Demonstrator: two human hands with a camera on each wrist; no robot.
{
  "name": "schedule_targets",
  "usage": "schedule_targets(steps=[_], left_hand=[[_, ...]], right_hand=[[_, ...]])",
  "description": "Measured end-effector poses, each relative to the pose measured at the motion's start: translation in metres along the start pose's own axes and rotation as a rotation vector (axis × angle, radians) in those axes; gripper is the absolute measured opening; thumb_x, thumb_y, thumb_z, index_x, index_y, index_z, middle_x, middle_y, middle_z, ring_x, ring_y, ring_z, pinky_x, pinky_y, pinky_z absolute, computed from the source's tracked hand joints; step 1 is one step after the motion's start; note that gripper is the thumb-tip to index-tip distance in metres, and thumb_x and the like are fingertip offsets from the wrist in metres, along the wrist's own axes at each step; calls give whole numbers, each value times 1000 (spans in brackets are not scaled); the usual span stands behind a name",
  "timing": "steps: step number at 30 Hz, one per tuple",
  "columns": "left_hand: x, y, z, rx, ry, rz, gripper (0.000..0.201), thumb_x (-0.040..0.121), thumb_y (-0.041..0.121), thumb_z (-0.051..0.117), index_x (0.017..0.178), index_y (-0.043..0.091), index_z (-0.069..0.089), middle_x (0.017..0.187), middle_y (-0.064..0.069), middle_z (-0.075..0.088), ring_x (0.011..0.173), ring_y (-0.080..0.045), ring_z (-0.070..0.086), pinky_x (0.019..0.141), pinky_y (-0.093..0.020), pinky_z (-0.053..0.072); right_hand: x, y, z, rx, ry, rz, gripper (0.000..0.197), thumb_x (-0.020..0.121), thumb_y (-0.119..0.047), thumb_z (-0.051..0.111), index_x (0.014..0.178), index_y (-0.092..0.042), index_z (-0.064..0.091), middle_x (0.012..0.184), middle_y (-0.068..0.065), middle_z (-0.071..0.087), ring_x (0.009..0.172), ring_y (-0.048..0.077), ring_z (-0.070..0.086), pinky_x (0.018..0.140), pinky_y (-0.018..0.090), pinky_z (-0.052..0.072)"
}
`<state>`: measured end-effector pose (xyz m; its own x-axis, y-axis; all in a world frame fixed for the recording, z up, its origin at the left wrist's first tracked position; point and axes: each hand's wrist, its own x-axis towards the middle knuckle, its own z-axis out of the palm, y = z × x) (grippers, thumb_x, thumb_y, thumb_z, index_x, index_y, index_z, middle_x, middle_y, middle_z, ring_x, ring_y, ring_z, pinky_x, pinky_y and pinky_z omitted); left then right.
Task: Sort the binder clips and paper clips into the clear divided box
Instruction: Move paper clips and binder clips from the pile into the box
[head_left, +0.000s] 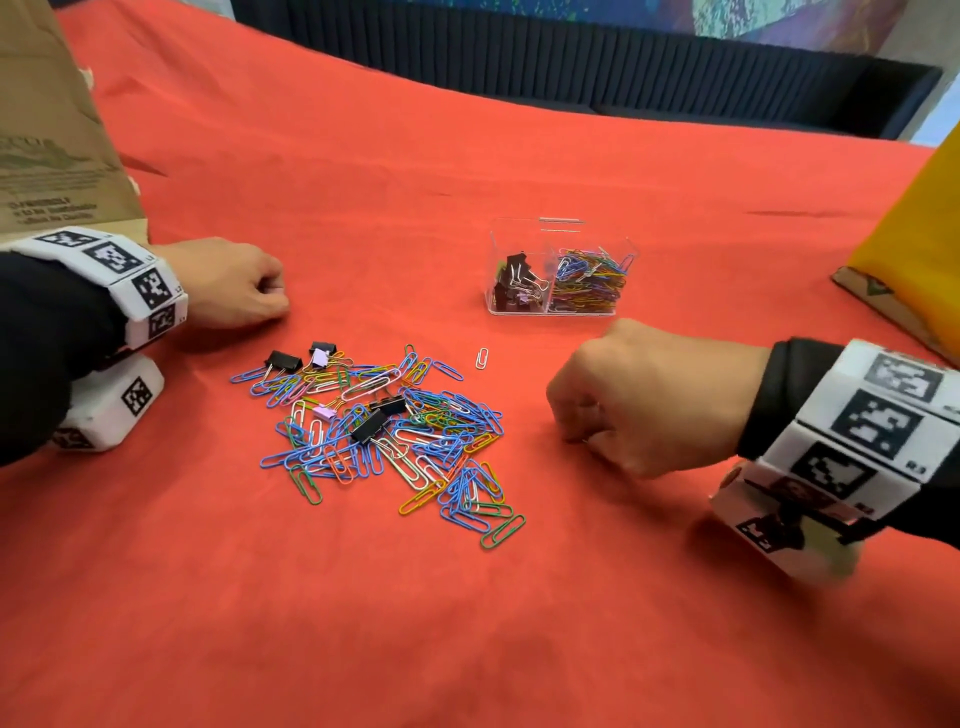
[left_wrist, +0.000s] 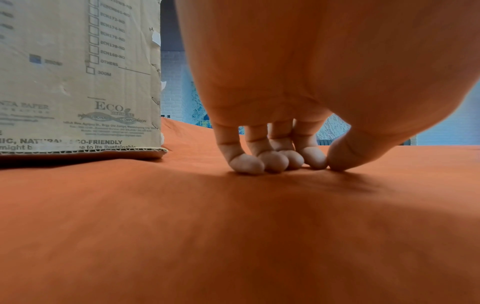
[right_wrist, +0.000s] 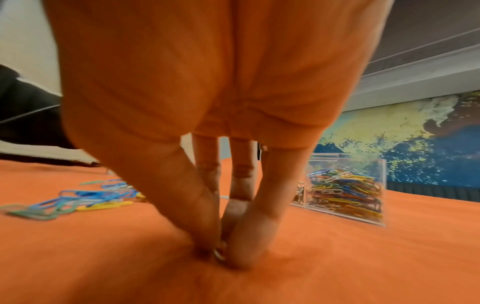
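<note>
A loose pile of coloured paper clips (head_left: 384, 426) mixed with black and lilac binder clips (head_left: 370, 425) lies on the red cloth. One white paper clip (head_left: 482, 358) lies apart. Behind stands the clear divided box (head_left: 631, 244): binder clips (head_left: 519, 275) in its left cell, paper clips (head_left: 589, 283) in its right. My right hand (head_left: 576, 440) is down on the cloth right of the pile; thumb and fingers pinch a small silvery paper clip (right_wrist: 219, 254). My left hand (head_left: 275, 299) rests idle left of the pile, its fingertips (left_wrist: 272, 162) loosely curled on the cloth, holding nothing.
A cardboard box (head_left: 57, 130) stands at the back left, close behind my left hand. A yellow object (head_left: 924, 249) on a cardboard piece (head_left: 878, 296) sits at the right edge. A dark ribbed bench (head_left: 571, 62) runs behind the table. Red cloth (head_left: 467, 623) covers the table.
</note>
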<state>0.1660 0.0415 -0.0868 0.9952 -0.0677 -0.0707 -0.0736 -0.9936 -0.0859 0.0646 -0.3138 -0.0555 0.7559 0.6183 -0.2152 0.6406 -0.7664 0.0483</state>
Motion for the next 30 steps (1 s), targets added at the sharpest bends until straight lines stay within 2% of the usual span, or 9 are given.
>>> schedule_targets(steps=[4, 8, 11, 14, 16, 20, 26, 28, 30], left_hand=[[1, -3, 1, -14, -5, 1, 22, 90, 33, 53, 75, 17, 56, 74, 1, 62, 75, -27, 56, 70, -30, 42], [2, -3, 2, -7, 0, 6, 22, 90, 34, 52, 75, 18, 55, 73, 2, 60, 75, -27, 55, 70, -30, 41], [1, -1, 2, 11, 14, 4, 22, 91, 33, 52, 77, 17, 56, 75, 1, 59, 77, -28, 54, 70, -29, 37], [1, 0, 1, 6, 14, 3, 21, 92, 32, 51, 79, 16, 57, 75, 0, 59, 78, -28, 54, 69, -28, 35], [1, -1, 1, -3, 13, 9, 21, 92, 32, 52, 78, 16, 56, 74, 1, 59, 77, -28, 54, 69, -28, 35], [2, -2, 1, -17, 7, 15, 20, 91, 31, 52, 79, 16, 57, 74, 1, 60, 76, -27, 54, 70, -28, 37], [3, -3, 1, -18, 16, 15, 21, 90, 32, 52, 79, 17, 57, 77, 0, 62, 77, -27, 55, 71, -28, 38], [3, -5, 2, -23, 11, 16, 20, 90, 32, 52, 79, 17, 58, 77, 0, 62, 77, -27, 55, 70, -28, 38], [4, -5, 2, -26, 6, 21, 20, 91, 32, 52, 79, 17, 58, 76, 1, 62, 76, -26, 55, 70, -28, 37]], right_hand=[[4, -3, 3, 3, -62, 41, 21, 67, -13, 61, 85, -25, 62, 72, -7, 60, 69, 16, 59, 60, 33, 56], [13, 7, -10, 34, -136, 44, 19, 67, -12, 63, 79, -26, 66, 75, -9, 67, 65, 5, 59, 63, 26, 53], [29, 35, -37, 87, 20, 101, 22, 68, -7, 65, 74, -28, 69, 74, -9, 71, 62, 1, 62, 65, 24, 54], [42, 62, -58, 110, 135, 182, 22, 68, -7, 68, 71, -29, 69, 68, -7, 72, 66, 10, 69, 70, 34, 58], [50, 72, -62, 57, 166, 213, 23, 69, -9, 67, 70, -31, 70, 68, -9, 72, 71, 12, 70, 72, 36, 58], [67, 88, -61, 21, 393, 286, 28, 72, -5, 60, 78, -27, 75, 71, -7, 71, 76, 21, 68, 78, 34, 56], [69, 102, -56, 47, 552, 297, 17, 75, -10, 65, 80, -24, 74, 67, -11, 65, 79, 23, 68, 82, 33, 55], [58, 92, -53, 58, 463, 230, 13, 73, -14, 71, 77, -26, 74, 64, -13, 66, 74, 15, 68, 77, 29, 55], [43, 71, -45, 113, 193, 110, 15, 71, -17, 78, 76, -30, 73, 66, -17, 69, 69, 2, 67, 69, 22, 54]])
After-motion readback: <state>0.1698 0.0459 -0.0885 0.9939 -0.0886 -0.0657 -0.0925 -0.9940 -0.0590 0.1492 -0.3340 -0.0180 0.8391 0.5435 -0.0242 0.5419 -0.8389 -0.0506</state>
